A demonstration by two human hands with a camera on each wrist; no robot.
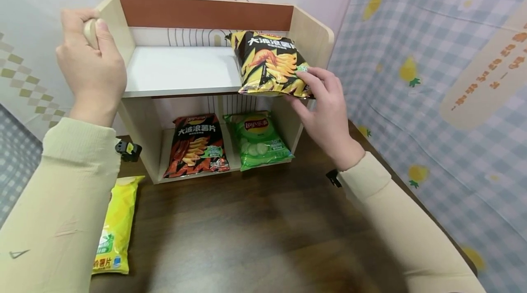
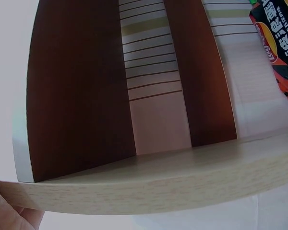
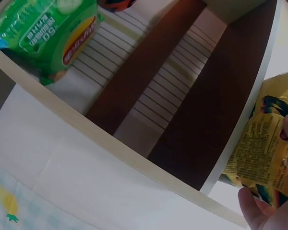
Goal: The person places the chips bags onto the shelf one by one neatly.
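Observation:
My right hand (image 1: pixel 327 108) grips the lower right corner of a black and yellow bag of chips (image 1: pixel 271 62), thumb below and fingers on top. The bag lies tilted at the right end of the upper shelf (image 1: pixel 181 69), its front edge at the shelf's lip; its yellow back (image 3: pixel 261 153) shows in the right wrist view. At the upper left, my left hand (image 1: pixel 92 62) grips the top of the wooden rack's side panel (image 1: pixel 117 23). In the left wrist view only part of the left hand (image 2: pixel 12 211) shows, at the panel's edge.
On the lower shelf, a black and red bag of chips (image 1: pixel 197 144) stands left of a green bag of chips (image 1: pixel 259 140). A yellow bag of chips (image 1: pixel 119 224) lies on the dark wooden table (image 1: pixel 230 233), partly behind my left sleeve. Patterned cloth (image 1: pixel 411 78) hangs at the right.

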